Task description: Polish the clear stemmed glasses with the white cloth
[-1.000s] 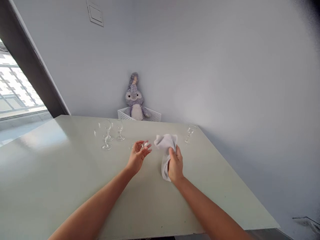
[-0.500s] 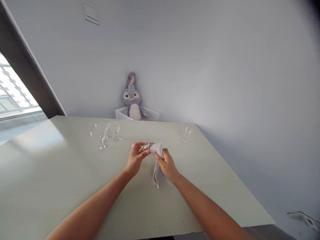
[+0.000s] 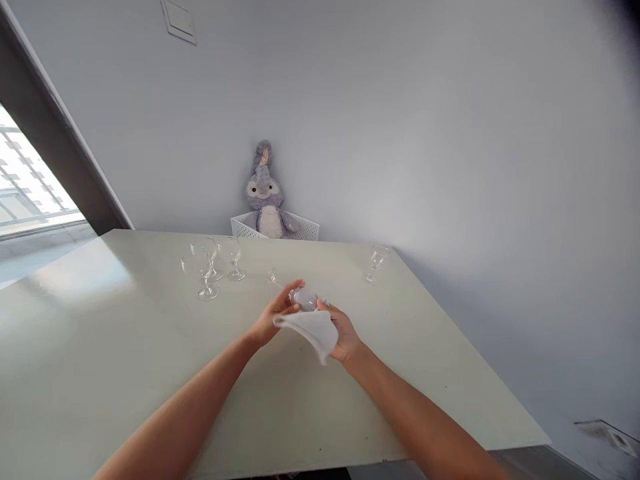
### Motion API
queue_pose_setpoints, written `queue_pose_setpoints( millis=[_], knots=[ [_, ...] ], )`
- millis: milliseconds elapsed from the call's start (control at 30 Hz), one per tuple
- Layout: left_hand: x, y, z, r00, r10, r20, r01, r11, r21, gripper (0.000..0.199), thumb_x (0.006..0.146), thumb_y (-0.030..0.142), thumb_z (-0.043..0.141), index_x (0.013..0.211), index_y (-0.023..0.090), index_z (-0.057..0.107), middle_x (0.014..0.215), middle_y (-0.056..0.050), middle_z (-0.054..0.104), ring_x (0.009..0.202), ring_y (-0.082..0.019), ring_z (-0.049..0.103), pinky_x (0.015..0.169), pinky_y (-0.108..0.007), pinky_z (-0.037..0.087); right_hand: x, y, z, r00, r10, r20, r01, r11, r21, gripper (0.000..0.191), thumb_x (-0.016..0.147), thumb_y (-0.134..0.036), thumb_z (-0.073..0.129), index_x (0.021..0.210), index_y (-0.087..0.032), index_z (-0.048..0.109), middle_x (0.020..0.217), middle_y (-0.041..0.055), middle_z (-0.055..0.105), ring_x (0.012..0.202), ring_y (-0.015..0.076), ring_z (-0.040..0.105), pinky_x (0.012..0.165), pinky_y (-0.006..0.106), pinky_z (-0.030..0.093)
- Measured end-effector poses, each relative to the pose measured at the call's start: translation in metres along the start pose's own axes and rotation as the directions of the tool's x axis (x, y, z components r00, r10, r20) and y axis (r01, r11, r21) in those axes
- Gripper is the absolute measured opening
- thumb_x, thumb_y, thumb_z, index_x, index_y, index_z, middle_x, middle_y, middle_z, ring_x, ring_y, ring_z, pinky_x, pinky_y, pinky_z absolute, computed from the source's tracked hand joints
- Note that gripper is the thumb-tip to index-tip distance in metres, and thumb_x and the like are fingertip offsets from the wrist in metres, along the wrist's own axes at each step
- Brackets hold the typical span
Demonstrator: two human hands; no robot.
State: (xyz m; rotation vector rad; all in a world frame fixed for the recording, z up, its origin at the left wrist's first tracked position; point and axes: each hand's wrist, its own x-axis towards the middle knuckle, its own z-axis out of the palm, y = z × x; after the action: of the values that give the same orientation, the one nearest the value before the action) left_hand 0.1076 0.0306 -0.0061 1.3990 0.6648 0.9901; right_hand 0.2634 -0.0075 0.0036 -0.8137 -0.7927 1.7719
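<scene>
My left hand (image 3: 280, 312) is closed round a clear stemmed glass (image 3: 303, 299), whose foot points to the upper left and whose bowl faces my right hand. White cloth shows at the bowl. My right hand (image 3: 341, 331) grips the white cloth (image 3: 316, 328) at the bowl's mouth, and a loose flap of it hangs down to the left, below the glass. Both hands are above the middle of the pale table (image 3: 280, 407).
Three stemmed glasses, one nearest (image 3: 207, 292), stand upright at the left. Another glass (image 3: 377, 259) stands at the back right. Behind the table's far edge, a grey plush toy (image 3: 270, 217) sits in a white basket (image 3: 305, 229) against the wall.
The glass has turned, its foot now further up. The cloth's loose flap has swung up and left below the glass, and my right hand has turned with its palm more upward.
</scene>
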Motion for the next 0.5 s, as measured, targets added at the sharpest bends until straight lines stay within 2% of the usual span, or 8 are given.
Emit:
queue_pose_setpoints(
  millis=[67, 133, 200, 267, 300, 333, 433, 500],
  knots=[
    [0.001, 0.000, 0.001, 1.000, -0.031, 0.004, 0.032, 0.997, -0.071, 0.059, 0.075, 0.041, 0.057, 0.127, 0.025, 0.037, 0.097, -0.006, 0.058, 0.081, -0.017, 0.056, 0.071, -0.029, 0.044, -0.003, 0.002, 0.003, 0.996, -0.079, 0.045, 0.080, 0.996, -0.043, 0.032, 0.073, -0.046, 0.058, 0.092, -0.020, 0.060, 0.067, -0.0003, 0.060, 0.059, 0.0128, 0.055, 0.061, 0.025, 0.043],
    [0.002, -0.002, 0.000, 0.998, -0.060, -0.028, 0.059, 0.997, -0.051, 0.057, 0.074, 0.044, 0.056, 0.124, 0.022, 0.042, 0.083, -0.003, 0.058, 0.069, -0.015, 0.055, 0.062, -0.027, 0.043, -0.007, 0.006, 0.005, 0.978, -0.190, 0.082, 0.204, 0.949, -0.241, 0.032, 0.074, -0.044, 0.059, 0.097, -0.022, 0.060, 0.079, 0.0013, 0.063, 0.073, 0.0153, 0.058, 0.072, 0.028, 0.043],
    [0.004, -0.004, -0.002, 0.995, -0.066, -0.070, 0.070, 0.996, 0.059, 0.050, 0.076, 0.049, 0.051, 0.115, 0.018, 0.051, 0.076, -0.003, 0.058, 0.066, -0.014, 0.053, 0.060, -0.026, 0.043, -0.010, 0.013, 0.005, 0.953, -0.284, 0.104, 0.297, 0.817, -0.495, 0.030, 0.073, -0.042, 0.061, 0.095, -0.021, 0.063, 0.082, 0.0024, 0.064, 0.081, 0.0183, 0.057, 0.079, 0.030, 0.041],
    [0.004, -0.004, -0.004, 0.993, -0.053, -0.107, 0.072, 0.980, 0.187, 0.049, 0.079, 0.053, 0.043, 0.105, 0.014, 0.058, 0.078, -0.005, 0.059, 0.070, -0.016, 0.053, 0.060, -0.026, 0.043, -0.009, 0.017, 0.003, 0.938, -0.332, 0.097, 0.312, 0.694, -0.648, 0.027, 0.071, -0.041, 0.062, 0.087, -0.020, 0.065, 0.079, 0.0031, 0.064, 0.080, 0.0199, 0.056, 0.078, 0.031, 0.040],
    [0.004, -0.003, -0.004, 0.993, -0.051, -0.109, 0.074, 0.973, 0.220, 0.050, 0.080, 0.054, 0.040, 0.103, 0.014, 0.059, 0.080, -0.006, 0.059, 0.072, -0.017, 0.053, 0.061, -0.027, 0.044, -0.008, 0.018, 0.001, 0.939, -0.336, 0.076, 0.301, 0.693, -0.655, 0.027, 0.070, -0.041, 0.062, 0.086, -0.019, 0.066, 0.078, 0.0033, 0.065, 0.078, 0.0199, 0.056, 0.076, 0.031, 0.041],
    [0.003, -0.002, -0.004, 0.994, -0.055, -0.095, 0.075, 0.973, 0.220, 0.051, 0.081, 0.054, 0.038, 0.106, 0.015, 0.058, 0.084, -0.007, 0.060, 0.075, -0.018, 0.054, 0.062, -0.027, 0.044, -0.006, 0.018, 0.000, 0.944, -0.328, 0.043, 0.285, 0.739, -0.611, 0.028, 0.070, -0.041, 0.062, 0.086, -0.018, 0.066, 0.078, 0.0035, 0.065, 0.076, 0.0195, 0.056, 0.074, 0.031, 0.042],
    [-0.002, 0.005, 0.001, 0.999, -0.037, -0.017, 0.038, 0.992, 0.118, 0.051, 0.079, 0.047, 0.048, 0.124, 0.024, 0.044, 0.110, -0.009, 0.056, 0.093, -0.021, 0.054, 0.073, -0.030, 0.046, 0.000, 0.008, -0.001, 0.977, -0.207, -0.046, 0.186, 0.940, -0.287, 0.036, 0.070, -0.043, 0.061, 0.093, -0.016, 0.063, 0.078, 0.0048, 0.065, 0.070, 0.0186, 0.058, 0.067, 0.030, 0.044],
    [-0.003, 0.010, 0.004, 0.999, 0.027, -0.017, -0.026, 0.998, 0.057, 0.057, 0.075, 0.040, 0.057, 0.128, 0.028, 0.038, 0.125, -0.009, 0.047, 0.105, -0.022, 0.049, 0.081, -0.030, 0.044, 0.000, 0.001, 0.000, 0.990, -0.134, -0.037, 0.127, 0.982, -0.140, 0.037, 0.072, -0.045, 0.057, 0.095, -0.016, 0.061, 0.074, 0.0044, 0.064, 0.065, 0.0178, 0.058, 0.063, 0.030, 0.045]
  ],
)
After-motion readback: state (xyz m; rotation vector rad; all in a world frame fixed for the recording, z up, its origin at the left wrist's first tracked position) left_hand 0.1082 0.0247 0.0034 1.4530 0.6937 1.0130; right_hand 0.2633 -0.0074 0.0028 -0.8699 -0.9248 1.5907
